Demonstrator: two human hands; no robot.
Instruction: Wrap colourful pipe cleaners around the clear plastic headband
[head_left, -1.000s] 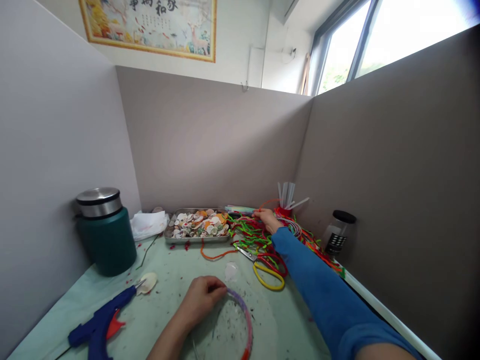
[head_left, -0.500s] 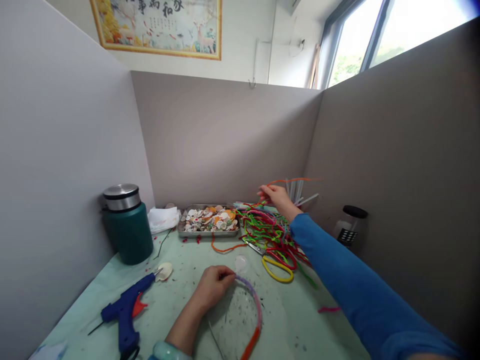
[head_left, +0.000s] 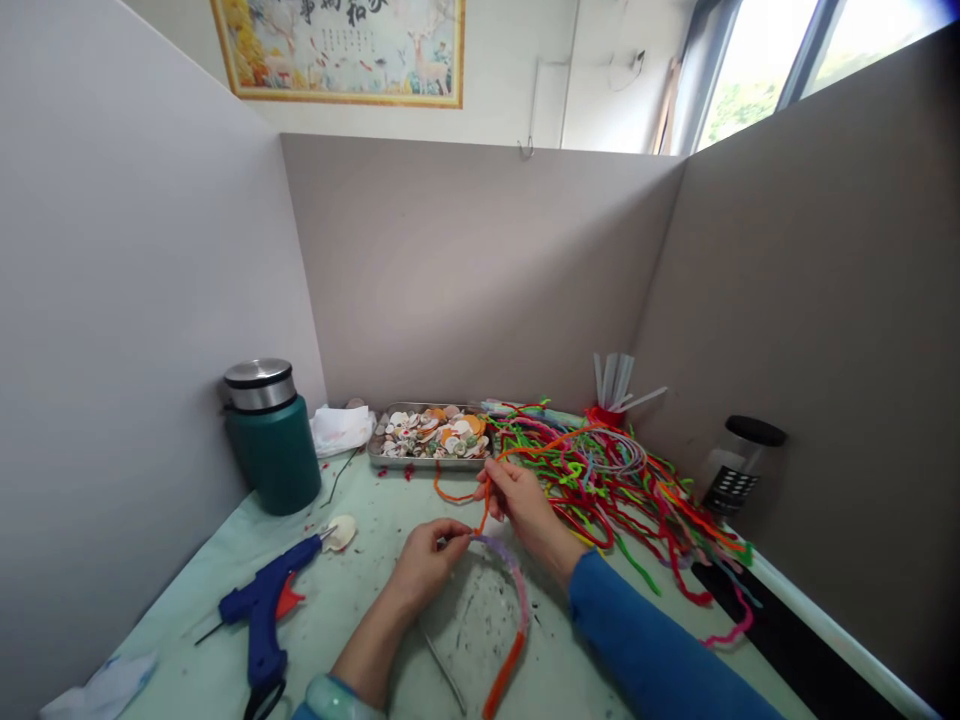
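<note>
My left hand (head_left: 427, 567) is closed, pinching the upper end of a curved band (head_left: 520, 590), which looks like a headband wrapped in fuzzy purple, pink and orange. Between the closed fingers of my right hand (head_left: 523, 505) runs an orange pipe cleaner (head_left: 536, 449). Its lower end meets the purple tip of the band at my left fingertips, and the long rest trails up to the right. Whether that end is wound on or only touching, I cannot tell. A bare grey metal rod (head_left: 444, 672) shows below my left hand, perhaps the band's other end.
Tangled colourful pipe cleaners (head_left: 600, 480) cover the right side. At the back sit a metal tray (head_left: 427, 463) of shells and buttons and several glue sticks (head_left: 615, 380). A green flask (head_left: 274, 455) and blue glue gun (head_left: 264, 610) are left; a black-lidded jar (head_left: 739, 465) is right.
My right hand has come down and left from above the pile, bringing the orange pipe cleaner to the band's end. My left hand keeps its pinch. The view has shifted slightly right.
</note>
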